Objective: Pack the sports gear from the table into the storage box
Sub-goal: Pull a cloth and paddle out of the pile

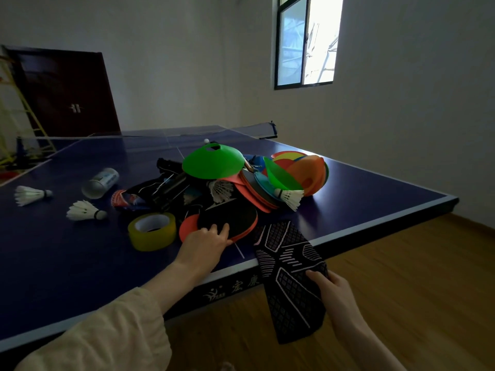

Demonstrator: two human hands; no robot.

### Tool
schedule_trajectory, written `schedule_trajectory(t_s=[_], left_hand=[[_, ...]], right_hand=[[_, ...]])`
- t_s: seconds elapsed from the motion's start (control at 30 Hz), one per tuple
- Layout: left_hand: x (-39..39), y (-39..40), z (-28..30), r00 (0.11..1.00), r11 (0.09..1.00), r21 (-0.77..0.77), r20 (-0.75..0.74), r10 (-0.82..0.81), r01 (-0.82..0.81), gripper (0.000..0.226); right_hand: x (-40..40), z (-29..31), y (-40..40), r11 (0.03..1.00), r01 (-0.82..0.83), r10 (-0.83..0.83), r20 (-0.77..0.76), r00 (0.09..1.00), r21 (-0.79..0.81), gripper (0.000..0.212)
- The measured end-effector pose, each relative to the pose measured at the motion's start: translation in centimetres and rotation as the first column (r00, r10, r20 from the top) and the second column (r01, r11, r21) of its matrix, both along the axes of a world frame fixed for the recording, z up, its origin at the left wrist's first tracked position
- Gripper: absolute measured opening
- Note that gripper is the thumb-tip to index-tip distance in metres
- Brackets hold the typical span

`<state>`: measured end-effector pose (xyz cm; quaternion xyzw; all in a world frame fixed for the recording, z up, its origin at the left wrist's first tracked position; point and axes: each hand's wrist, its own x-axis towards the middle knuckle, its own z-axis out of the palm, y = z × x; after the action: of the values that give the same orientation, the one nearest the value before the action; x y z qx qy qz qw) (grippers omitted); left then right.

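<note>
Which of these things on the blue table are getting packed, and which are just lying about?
To pack: black table tennis paddle, black patterned knee sleeve, white feather shuttlecocks, green disc cone.
Lying about: yellow tape roll, yellow ladder.

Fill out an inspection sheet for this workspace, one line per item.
Surface: blue table-tennis table with its net up.
Job's things: green disc cone on top of a pile of paddles and coloured cones; black paddle at the pile's near edge; four shuttlecocks, two apart at left; shuttlecock tube lying on its side; patterned black sleeve draped over the table edge. No storage box in view.
Clutter: yellow tape roll.
Hands: left hand grips the black paddle's edge; right hand holds the sleeve.
Cables: nothing seen.
Surroundings: dark door, window, wooden floor.
</note>
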<state>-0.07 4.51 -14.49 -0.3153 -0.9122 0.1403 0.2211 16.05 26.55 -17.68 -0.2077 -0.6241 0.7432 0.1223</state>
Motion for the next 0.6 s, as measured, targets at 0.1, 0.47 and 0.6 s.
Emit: schedule_trajectory(t_s=[0.1, 0.47, 0.6], left_hand=[[0.5, -1.1, 0.2, 0.997, 0.997, 0.060, -0.057, -0.049, 0.052, 0.042], [2.3, -2.7, 0.5, 0.995, 0.998, -0.014, -0.069, -0.067, 0.066, 0.046], [2.3, -1.2, 1.4, 0.970, 0.981, 0.168, 0.236, 0.052, -0.094, 0.079]], right_hand=[[-0.1, 0.1, -0.1, 1.000, 0.016, -0.016, -0.001, 1.000, -0.002, 0.012], [-1.2, -0.6, -1.3, 0.997, 0.001, 0.002, 0.036, 0.999, -0.074, 0.011], [-1.3, -0.5, -1.5, 0.995, 0.013, -0.008, 0.048, 0.999, -0.103, 0.009]])
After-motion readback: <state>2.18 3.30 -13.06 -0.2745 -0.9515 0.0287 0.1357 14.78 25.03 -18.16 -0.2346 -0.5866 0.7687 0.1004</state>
